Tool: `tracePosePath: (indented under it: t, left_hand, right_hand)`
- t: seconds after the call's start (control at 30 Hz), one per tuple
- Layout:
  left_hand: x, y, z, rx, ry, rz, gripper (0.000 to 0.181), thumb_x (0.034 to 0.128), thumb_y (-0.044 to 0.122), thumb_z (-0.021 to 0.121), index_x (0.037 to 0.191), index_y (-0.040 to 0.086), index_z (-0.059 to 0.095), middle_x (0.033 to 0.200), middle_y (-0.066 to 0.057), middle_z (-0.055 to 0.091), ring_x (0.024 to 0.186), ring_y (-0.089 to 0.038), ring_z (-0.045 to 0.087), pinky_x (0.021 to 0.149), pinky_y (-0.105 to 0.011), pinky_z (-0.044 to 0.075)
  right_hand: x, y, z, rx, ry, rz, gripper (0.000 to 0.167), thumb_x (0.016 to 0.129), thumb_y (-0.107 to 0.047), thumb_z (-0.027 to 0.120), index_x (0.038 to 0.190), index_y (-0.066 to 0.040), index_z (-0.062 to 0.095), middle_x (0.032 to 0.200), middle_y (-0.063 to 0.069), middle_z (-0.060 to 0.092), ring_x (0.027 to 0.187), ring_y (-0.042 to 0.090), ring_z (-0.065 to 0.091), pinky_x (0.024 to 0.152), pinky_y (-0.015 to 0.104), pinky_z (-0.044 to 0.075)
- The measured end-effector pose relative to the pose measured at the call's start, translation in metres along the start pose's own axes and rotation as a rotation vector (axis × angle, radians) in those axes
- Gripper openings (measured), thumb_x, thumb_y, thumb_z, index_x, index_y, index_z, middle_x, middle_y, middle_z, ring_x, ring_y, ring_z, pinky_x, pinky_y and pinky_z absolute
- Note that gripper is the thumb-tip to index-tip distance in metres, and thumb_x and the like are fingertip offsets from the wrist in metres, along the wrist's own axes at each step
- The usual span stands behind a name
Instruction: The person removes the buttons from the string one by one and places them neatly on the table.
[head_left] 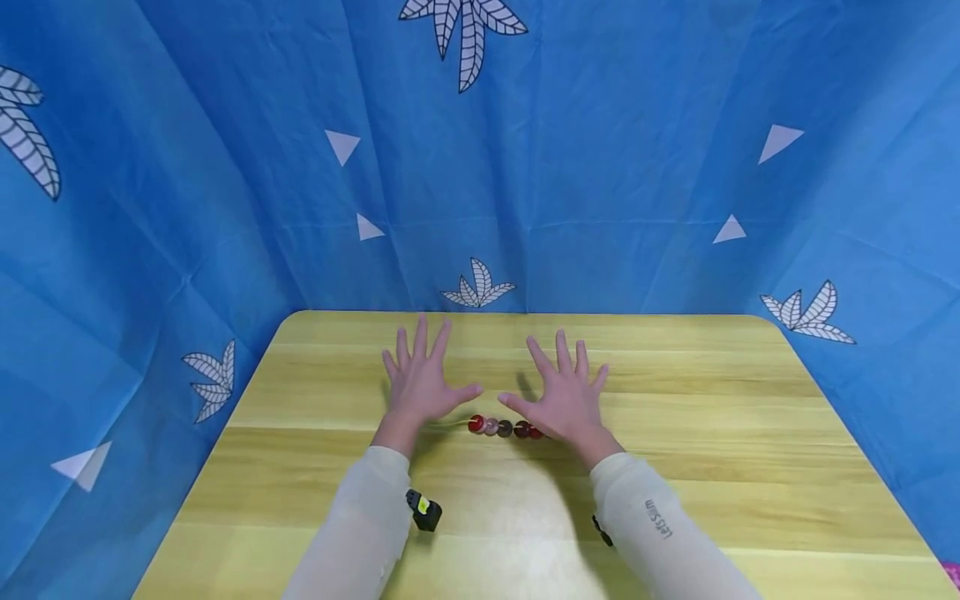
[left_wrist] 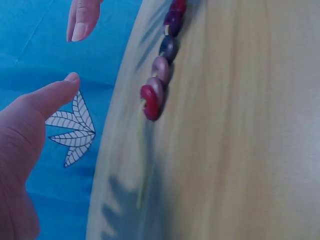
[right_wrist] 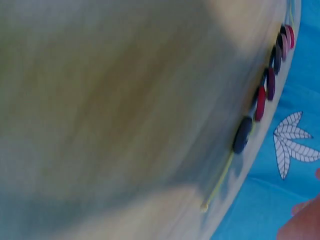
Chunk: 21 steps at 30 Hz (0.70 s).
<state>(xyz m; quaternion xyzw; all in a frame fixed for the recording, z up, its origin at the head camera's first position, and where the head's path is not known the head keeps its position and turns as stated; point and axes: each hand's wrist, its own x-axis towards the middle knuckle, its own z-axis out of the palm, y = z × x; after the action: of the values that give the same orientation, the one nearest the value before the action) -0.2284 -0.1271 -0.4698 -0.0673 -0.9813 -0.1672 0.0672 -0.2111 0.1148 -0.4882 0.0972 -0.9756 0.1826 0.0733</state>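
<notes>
Several round beads in red, pink and dark colours (head_left: 504,428) lie in a row on a pale cord on the wooden table. The left hand (head_left: 423,385), fingers spread, hovers beyond the row's left end and holds nothing. The right hand (head_left: 564,400) is spread too, over the row's right end, hiding part of it in the head view. In the left wrist view, the cord (left_wrist: 141,170) runs out past a red end bead (left_wrist: 149,102). At the other end, in the right wrist view, a dark bead (right_wrist: 242,135) sits before a knotted cord tip (right_wrist: 204,207).
The light wooden table (head_left: 712,417) has rounded far corners. A blue curtain (head_left: 600,167) with white leaf and triangle prints hangs behind and beside it. A small black device (head_left: 425,511) is at the left sleeve, and another dark piece (head_left: 602,531) at the right sleeve.
</notes>
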Motion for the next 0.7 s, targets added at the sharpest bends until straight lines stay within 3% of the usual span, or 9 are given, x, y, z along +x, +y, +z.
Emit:
tracePosePath:
  t: [0.23, 0.4, 0.7]
  left_hand:
    - [-0.009, -0.002, 0.006, -0.039, -0.083, 0.025, 0.104, 0.0738, 0.064, 0.079, 0.158, 0.026, 0.031, 0.166, -0.011, 0.005, 0.147, -0.044, -0.001, 0.109, -0.068, -0.001]
    - [-0.015, -0.003, 0.007, -0.039, -0.079, 0.048, 0.082, 0.0754, 0.056, 0.082, 0.144, 0.021, 0.055, 0.164, -0.014, 0.014, 0.146, -0.045, 0.009, 0.109, -0.069, 0.008]
    - [-0.025, -0.006, 0.015, -0.1, -0.122, 0.057, 0.054, 0.0775, 0.045, 0.084, 0.123, 0.02, 0.07, 0.162, -0.015, 0.02, 0.145, -0.046, 0.012, 0.11, -0.068, 0.01]
  right_hand:
    - [-0.006, -0.01, 0.009, 0.01, -0.01, -0.058, 0.098, 0.077, -0.084, 0.054, 0.156, -0.03, 0.035, 0.162, 0.015, 0.021, 0.143, 0.046, 0.018, 0.099, 0.078, 0.013]
    - [-0.009, -0.017, 0.015, 0.056, -0.04, -0.069, 0.097, 0.074, -0.079, 0.065, 0.154, -0.029, 0.041, 0.158, 0.014, 0.03, 0.139, 0.043, 0.027, 0.099, 0.072, 0.019]
    - [-0.015, -0.03, 0.024, 0.058, -0.101, -0.116, 0.078, 0.076, -0.072, 0.069, 0.14, -0.028, 0.06, 0.128, 0.009, 0.053, 0.113, 0.034, 0.045, 0.083, 0.053, 0.034]
